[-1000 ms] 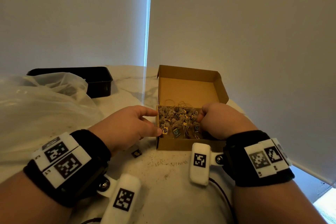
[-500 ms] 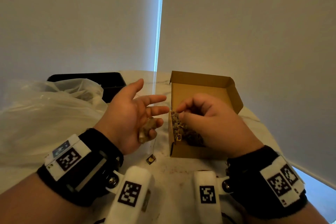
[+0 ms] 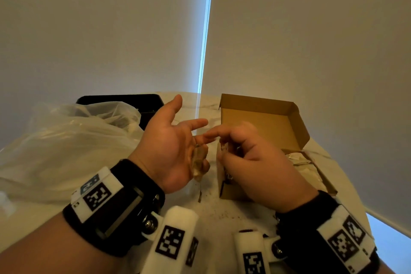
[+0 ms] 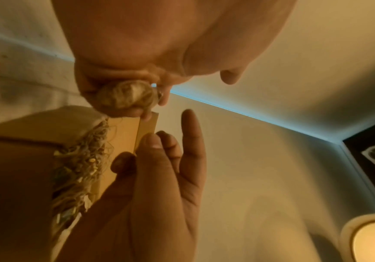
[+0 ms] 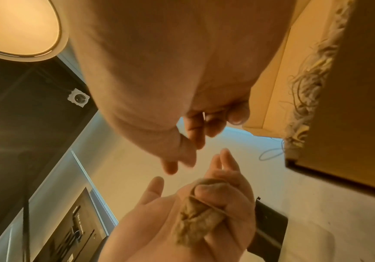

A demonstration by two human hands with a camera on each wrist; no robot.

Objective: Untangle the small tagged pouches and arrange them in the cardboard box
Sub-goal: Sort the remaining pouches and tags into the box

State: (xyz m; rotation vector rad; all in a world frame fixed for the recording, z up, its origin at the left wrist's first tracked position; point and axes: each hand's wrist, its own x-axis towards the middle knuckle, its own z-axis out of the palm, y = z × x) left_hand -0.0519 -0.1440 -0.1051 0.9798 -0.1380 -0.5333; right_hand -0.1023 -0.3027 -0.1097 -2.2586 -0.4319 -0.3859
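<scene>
An open cardboard box (image 3: 264,118) stands on the table, and tangled tan pouches (image 4: 81,159) with strings fill its near half. My left hand (image 3: 173,147) is raised just left of the box, palm up. Its ring and little fingers curl round one small pouch (image 3: 199,160), while thumb, index and middle finger stay straight. A string with a dark tag (image 3: 199,196) hangs from that pouch. My right hand (image 3: 251,158) hovers over the box's near left corner with its fingers curled round a second pouch (image 4: 126,96). Its index fingertip almost meets the left fingers.
A crumpled clear plastic bag (image 3: 66,140) fills the left of the table, with a black tray (image 3: 124,100) behind it. Flat paper packaging (image 3: 307,164) lies right of the box. Crumbs dot the marble top (image 3: 222,213) in front of the box.
Both hands rose from the box. The left turned palm up with a pouch, lifting its tag off the table. The right came out with a pouch, toward the left fingers.
</scene>
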